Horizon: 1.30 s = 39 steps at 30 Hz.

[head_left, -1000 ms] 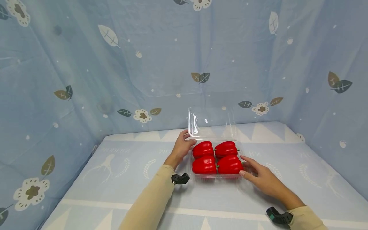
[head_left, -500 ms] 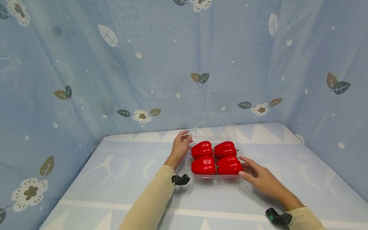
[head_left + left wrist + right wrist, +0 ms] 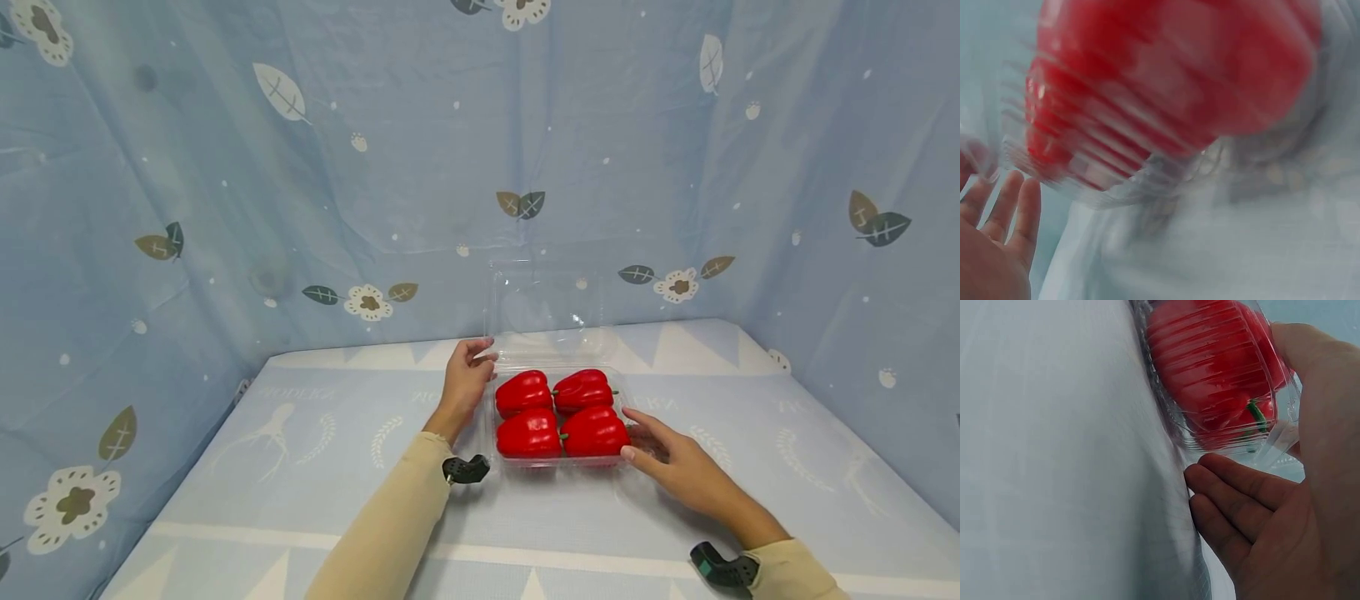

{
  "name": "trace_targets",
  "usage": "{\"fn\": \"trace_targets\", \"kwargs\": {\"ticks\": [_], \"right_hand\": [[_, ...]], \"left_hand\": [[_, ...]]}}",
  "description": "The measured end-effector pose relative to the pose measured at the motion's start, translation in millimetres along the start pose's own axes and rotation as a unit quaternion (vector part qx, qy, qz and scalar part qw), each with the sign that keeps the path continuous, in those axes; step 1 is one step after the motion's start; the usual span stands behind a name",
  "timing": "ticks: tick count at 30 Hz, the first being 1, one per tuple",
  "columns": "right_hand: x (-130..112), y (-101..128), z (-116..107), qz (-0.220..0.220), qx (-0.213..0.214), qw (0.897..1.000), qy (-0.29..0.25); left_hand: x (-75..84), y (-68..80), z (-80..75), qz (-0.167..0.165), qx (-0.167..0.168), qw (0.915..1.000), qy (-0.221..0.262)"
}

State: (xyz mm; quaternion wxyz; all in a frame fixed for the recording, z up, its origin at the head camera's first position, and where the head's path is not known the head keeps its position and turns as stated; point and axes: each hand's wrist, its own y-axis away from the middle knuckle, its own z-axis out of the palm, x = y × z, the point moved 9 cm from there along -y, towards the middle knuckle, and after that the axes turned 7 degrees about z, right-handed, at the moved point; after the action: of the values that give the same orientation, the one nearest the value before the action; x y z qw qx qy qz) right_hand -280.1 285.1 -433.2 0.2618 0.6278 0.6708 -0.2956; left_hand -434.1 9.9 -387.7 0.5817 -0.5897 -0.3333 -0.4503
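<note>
A clear plastic clamshell tray (image 3: 558,463) holds several red bell peppers (image 3: 561,412) at the middle of the table. Its hinged lid (image 3: 543,304) stands upright behind them. My left hand (image 3: 471,368) hovers at the lid's lower left corner, and the left wrist view shows that left hand (image 3: 991,250) with straight fingers apart from the tray (image 3: 1116,187) and peppers (image 3: 1166,69). My right hand (image 3: 660,454) lies against the tray's right front corner. In the right wrist view the right hand (image 3: 1285,506) touches the tray rim (image 3: 1272,440) beside a pepper (image 3: 1210,369).
A pale blue patterned cloth (image 3: 300,467) covers the table. Blue leaf-print curtains (image 3: 375,167) close off the back and both sides. Black wrist mounts (image 3: 465,469) (image 3: 723,568) sit on my beige sleeves.
My left hand has come off the lid's left corner and drawn slightly back. The lid now stands taller and more upright. My right hand has stayed at the tray.
</note>
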Motion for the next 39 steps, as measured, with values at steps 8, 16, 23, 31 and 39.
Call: {"fn": "trace_targets", "kwargs": {"ticks": [8,16,23,31,39], "right_hand": [[-2,0,-2,-0.011,0.006,1.000,-0.002],[-3,2,0,-0.015,0.004,1.000,-0.001],[-7,3,-1,-0.020,0.009,1.000,-0.008],[-5,1,-2,-0.023,0.015,1.000,-0.001],[-4,1,-1,-0.022,0.014,1.000,0.000]], "left_hand": [[-8.8,-2.6,-7.2,-0.028,-0.002,0.9992,0.029],[-11.7,-1.8,-13.6,-0.044,0.015,0.9977,0.050],[-5.4,-3.3,-12.1,-0.028,-0.009,0.9982,0.053],[6.9,-4.4,-5.6,-0.028,-0.051,0.9976,0.038],[43.5,8.6,-1.5,-0.013,-0.079,0.9967,-0.013]]}}
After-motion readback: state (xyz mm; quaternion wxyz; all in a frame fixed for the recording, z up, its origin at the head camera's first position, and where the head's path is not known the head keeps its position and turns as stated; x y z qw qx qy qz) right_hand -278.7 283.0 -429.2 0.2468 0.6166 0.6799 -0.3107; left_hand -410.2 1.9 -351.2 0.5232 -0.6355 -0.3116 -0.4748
